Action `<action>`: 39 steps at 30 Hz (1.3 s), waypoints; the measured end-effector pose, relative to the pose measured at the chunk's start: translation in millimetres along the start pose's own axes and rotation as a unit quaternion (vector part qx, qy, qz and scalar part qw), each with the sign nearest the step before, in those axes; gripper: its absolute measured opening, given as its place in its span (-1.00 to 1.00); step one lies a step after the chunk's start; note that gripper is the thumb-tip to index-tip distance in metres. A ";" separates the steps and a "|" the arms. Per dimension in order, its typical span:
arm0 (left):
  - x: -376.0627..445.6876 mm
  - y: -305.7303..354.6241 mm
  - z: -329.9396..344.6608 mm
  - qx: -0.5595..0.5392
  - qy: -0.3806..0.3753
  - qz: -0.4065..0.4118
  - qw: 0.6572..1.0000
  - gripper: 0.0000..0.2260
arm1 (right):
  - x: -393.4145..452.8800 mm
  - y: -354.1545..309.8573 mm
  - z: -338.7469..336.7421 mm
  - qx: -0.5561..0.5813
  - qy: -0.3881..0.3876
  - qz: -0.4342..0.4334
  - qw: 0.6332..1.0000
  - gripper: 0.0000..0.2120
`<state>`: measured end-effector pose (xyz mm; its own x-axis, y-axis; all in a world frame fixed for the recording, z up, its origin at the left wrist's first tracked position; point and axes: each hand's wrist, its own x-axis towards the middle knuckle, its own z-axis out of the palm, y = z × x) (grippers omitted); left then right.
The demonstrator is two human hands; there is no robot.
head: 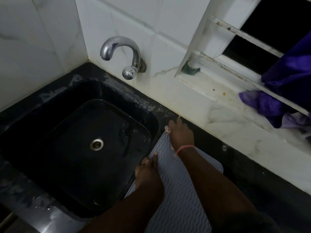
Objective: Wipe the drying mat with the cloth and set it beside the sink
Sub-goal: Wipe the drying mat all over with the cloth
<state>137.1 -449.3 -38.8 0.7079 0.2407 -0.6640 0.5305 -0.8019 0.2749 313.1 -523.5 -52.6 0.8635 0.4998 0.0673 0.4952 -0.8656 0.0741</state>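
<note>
You face a dim kitchen corner. White marble-look wall tiles (42,39) meet above a black countertop (252,179) streaked with water. A curved chrome tap (124,59) juts from the right-hand wall. Further right, a white window frame (202,39) with stained horizontal bars; darkness outside. Purple fabric (286,84) hangs through the bars onto the marble sill (210,98).
</note>
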 end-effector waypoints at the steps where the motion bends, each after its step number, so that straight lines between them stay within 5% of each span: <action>1: 0.8 -1.2 0.3 -0.004 -0.002 0.004 1.000 0.11 | 2.5 -1.0 -6.8 -0.002 0.022 0.024 0.999 -0.70; 6: -4.1 -3.4 -6.5 -0.015 -0.013 0.024 1.000 0.03 | 8.4 20.8 -45.7 0.089 0.088 0.187 0.974 -0.81; 14: 0.2 -1.8 -3.0 0.020 -0.001 0.041 0.999 0.02 | -17.8 -23.0 3.1 0.195 -0.042 0.182 0.963 -0.81; 20: -0.8 -0.4 -4.6 0.031 -0.018 0.019 0.999 0.08 | -15.1 -7.1 16.0 0.108 0.001 0.141 0.984 -0.66; 27: -10.6 -2.1 -8.0 0.009 -0.005 0.024 1.000 0.15 | -18.0 30.0 -7.3 0.141 0.052 0.273 0.950 -0.81; 29: -11.6 0.2 -10.0 0.004 -0.004 0.024 1.000 0.10 | -32.6 40.6 -17.3 0.262 0.079 0.319 0.907 -0.81; 34: -21.0 -5.9 -8.3 -0.017 0.005 0.041 0.999 0.07 | -95.2 29.7 -38.1 0.581 0.056 0.435 0.686 -0.69; 36: -27.4 -7.1 -8.1 -0.043 0.065 0.050 0.996 -0.15 | -122.9 17.4 -40.1 0.665 0.021 0.444 0.600 -0.73; 39: -29.0 0.9 -12.8 -0.241 0.174 0.052 0.954 -0.69 | -150.4 -4.8 -41.8 0.809 0.003 0.408 0.424 -0.70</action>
<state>123.0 -450.0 -10.3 0.8356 0.4073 -0.3687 0.5427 -0.5074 0.6694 176.8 -593.2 -21.5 0.8126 0.0108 -0.5828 -0.5464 0.3623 -0.7551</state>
